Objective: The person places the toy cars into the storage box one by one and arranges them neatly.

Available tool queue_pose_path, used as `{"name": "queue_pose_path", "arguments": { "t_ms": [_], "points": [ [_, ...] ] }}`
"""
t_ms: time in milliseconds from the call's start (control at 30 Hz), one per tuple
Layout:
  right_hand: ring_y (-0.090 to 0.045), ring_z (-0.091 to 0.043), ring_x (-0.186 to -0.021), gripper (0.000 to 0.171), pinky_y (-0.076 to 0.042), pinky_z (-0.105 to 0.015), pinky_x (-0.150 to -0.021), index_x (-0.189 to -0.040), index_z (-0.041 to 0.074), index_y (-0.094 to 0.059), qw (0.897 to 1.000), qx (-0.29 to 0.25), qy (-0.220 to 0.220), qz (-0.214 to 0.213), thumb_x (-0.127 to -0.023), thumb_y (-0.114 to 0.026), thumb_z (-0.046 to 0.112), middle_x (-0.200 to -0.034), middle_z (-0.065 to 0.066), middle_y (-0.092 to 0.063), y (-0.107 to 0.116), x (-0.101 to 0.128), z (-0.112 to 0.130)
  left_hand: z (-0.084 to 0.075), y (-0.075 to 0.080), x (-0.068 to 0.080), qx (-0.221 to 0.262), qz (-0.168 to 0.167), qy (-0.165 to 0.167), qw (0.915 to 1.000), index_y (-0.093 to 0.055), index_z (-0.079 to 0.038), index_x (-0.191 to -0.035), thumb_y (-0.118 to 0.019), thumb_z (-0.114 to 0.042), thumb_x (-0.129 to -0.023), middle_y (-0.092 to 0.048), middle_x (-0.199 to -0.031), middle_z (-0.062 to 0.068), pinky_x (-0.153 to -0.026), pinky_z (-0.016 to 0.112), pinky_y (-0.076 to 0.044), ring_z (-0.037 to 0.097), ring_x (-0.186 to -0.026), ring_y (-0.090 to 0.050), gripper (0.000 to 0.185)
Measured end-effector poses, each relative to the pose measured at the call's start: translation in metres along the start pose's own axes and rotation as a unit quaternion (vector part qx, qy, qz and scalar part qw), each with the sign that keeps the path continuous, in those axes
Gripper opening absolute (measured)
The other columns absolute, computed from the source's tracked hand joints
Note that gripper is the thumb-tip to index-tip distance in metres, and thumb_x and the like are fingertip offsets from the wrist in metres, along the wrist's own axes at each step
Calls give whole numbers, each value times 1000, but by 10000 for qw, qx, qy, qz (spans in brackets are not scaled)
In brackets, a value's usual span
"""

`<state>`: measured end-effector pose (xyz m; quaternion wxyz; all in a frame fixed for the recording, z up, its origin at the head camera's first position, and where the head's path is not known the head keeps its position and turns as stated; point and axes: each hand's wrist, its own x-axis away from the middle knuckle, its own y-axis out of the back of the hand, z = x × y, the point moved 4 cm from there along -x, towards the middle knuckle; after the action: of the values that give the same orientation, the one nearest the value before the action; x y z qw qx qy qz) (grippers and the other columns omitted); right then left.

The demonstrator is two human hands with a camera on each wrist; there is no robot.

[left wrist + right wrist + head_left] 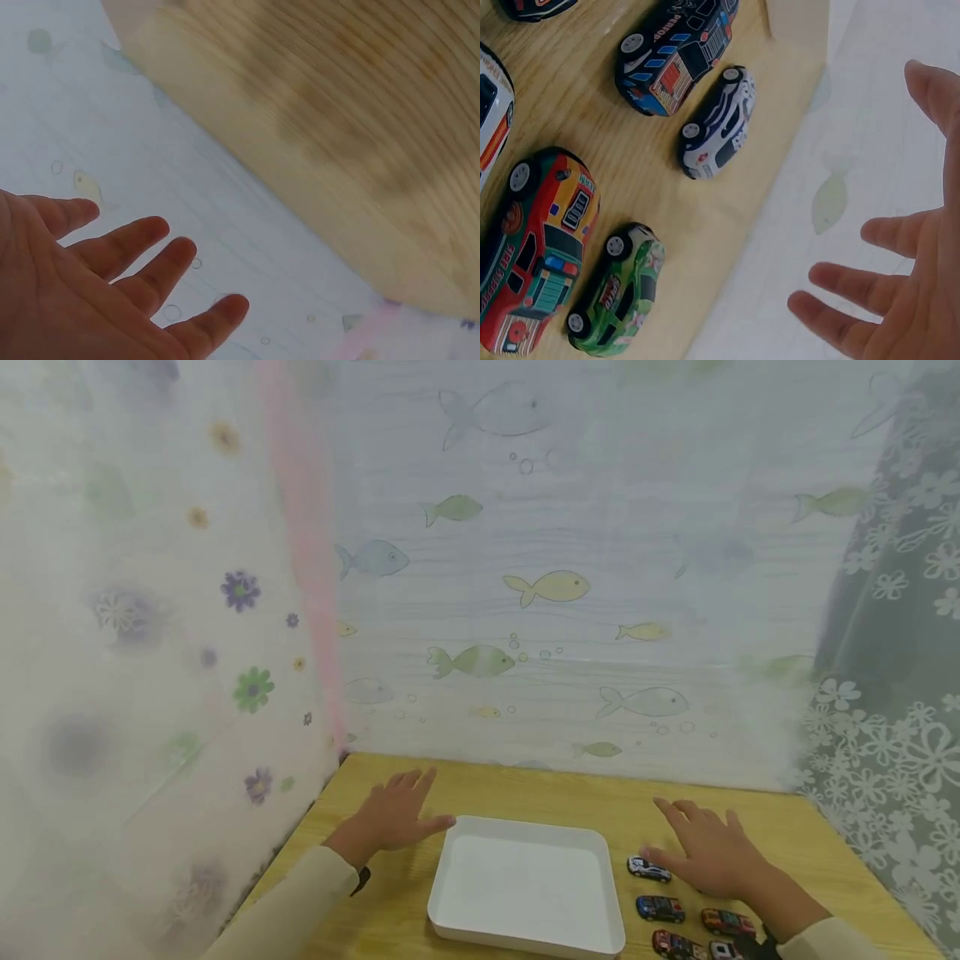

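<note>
1. Pale wood with a visible grain forms the table (525, 797); it is enclosed by thin printed curtains, a fish pattern (551, 587) at the back, flowers on the left, white blossoms on grey at the right.
2. A white rectangular tray (525, 935) with rounded corners is set at the middle of the table; between the two hands.
3. The left hand (393, 818) is laid flat just left of the tray, fingers spread and relaxed, nothing held; the left wrist view shows its open palm (82, 300) only.
4. The right hand (708, 852) is spread above small glossy toy cars, nothing grasped; the white car (649, 868) lies at its fingertips.
5. The right wrist view alone reveals a green car (619, 300) and a red car (544, 247), the green one hidden from the head camera.
</note>
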<state>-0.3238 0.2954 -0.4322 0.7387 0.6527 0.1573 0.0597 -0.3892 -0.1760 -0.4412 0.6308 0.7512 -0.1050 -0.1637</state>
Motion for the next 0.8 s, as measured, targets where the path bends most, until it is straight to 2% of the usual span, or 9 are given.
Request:
{"name": "queue_pose_path", "arguments": {
  "t_ms": [133, 267, 367, 500, 800],
  "points": [
    [-61, -46, -122, 85, -32, -85, -98, -154, 12, -48, 10000, -71, 59, 6, -95, -53, 73, -141, -20, -60, -3, -2, -1, -4, -7, -3, 527, 36, -29, 9986, -39, -12, -160, -54, -77, -92, -47, -157, 16, -112, 67, -40, 45, -143, -44, 95],
    [-63, -44, -120, 76, -45, -75, -96, -148, 12, -55, 9993, -320, 191, 78, -97, -57, 67, -138, -19, -62, -9, -4, -2, -5, -14, -2, 1271, 110, 43, 9918, -46, -10, -155, -67, -60, -94, -48, -154, 18, -111, 63, -44, 45, -140, -46, 82],
    [-66, -39, -115, 71, -54, -65, -89, -143, 10, -59, 9979, -555, 263, 182, -97, -60, 64, -134, -16, -65, -12, -6, 0, -4, -21, 0, 2008, 159, 162, 9794, -46, -8, -154, -73, -47, -94, -51, -151, 21, -106, 61, -49, 43, -136, -52, 76],
    [-68, -31, -109, 67, -59, -54, -83, -139, 10, -62, 9956, -885, 134, 279, -95, -66, 60, -130, -10, -67, -15, -7, -2, -3, -28, 3, 2739, 275, 336, 9608, -45, -6, -155, -77, -38, -94, -54, -147, 22, -102, 58, -53, 41, -129, -58, 76],
    [-68, -31, -106, 59, -60, -50, -81, -136, 7, -65, 9861, -1635, -76, 299, -93, -76, 45, -125, -11, -69, -17, -8, -14, -2, -35, 6, 3420, 282, 469, 9381, -49, -5, -152, -80, -36, -91, -58, -141, 19, -90, 48, -60, 35, -125, -60, 75]
  ]
}}
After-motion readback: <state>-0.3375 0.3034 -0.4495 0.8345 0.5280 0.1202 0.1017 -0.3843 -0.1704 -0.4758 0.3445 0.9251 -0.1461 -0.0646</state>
